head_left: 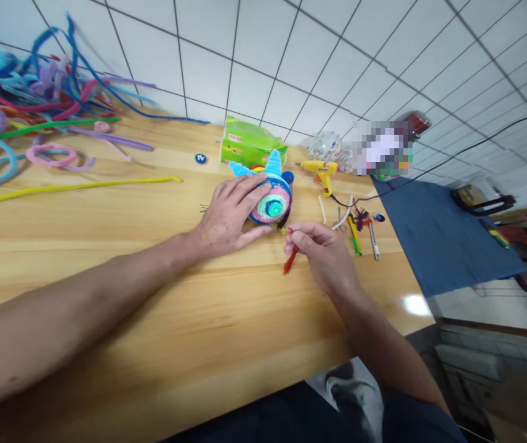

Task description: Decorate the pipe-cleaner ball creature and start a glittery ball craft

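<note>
And at the near side, over the wooden table (189,314), pinches a red tassel (290,261) in the right hand (323,252), thumb closed against the fingers, strands hanging toward the near edge. Just beyond, to the left, lays the left hand (232,215) on the round, ringed craft piece (270,206) with pale-blue points, fingers long and slightly parted across the top, thumb stretched along the near side. Off right of the right hand, a silver pen (374,241) and a yellow pen-like tool (354,235), side by side. Farther out, a yellow glue gun (322,174), trailing a black cord (383,195) to the right. Behind the craft piece, a green packet (250,143); left of that, a blue button (201,159). Far left, a tangled heap of fuzzy coloured stems (48,92), right up by the white tiled wall (203,58).
</note>
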Action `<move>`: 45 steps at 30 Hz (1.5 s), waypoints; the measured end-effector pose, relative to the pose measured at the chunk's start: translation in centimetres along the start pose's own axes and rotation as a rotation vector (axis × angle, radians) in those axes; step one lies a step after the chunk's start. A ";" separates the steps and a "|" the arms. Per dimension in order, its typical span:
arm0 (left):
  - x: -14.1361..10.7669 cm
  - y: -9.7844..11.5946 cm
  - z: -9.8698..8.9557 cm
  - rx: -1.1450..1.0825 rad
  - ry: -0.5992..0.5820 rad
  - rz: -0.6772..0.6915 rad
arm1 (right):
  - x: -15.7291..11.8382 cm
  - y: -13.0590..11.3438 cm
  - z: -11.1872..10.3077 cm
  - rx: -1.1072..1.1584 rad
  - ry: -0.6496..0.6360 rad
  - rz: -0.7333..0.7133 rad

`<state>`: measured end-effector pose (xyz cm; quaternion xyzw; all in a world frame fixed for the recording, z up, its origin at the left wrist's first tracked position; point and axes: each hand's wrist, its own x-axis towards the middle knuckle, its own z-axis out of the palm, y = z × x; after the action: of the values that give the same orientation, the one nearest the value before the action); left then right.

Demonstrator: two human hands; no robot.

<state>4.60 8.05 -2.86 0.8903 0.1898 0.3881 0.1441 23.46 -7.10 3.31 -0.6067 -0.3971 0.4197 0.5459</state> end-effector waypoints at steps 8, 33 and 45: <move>-0.6 2.2 -1.6 0.135 0.122 0.079 | -1.0 1.1 1.6 -0.125 0.016 -0.064; 1.1 5.5 -3.3 -0.085 -0.004 0.262 | -2.6 0.0 0.6 -0.353 -0.140 -0.279; 1.2 7.1 -4.4 0.006 -0.030 0.339 | -3.3 0.2 1.6 -0.116 -0.190 -0.216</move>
<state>3.64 2.73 3.70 0.9156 0.0360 0.3931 0.0765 20.91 -9.67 3.32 -0.5485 -0.5336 0.3904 0.5118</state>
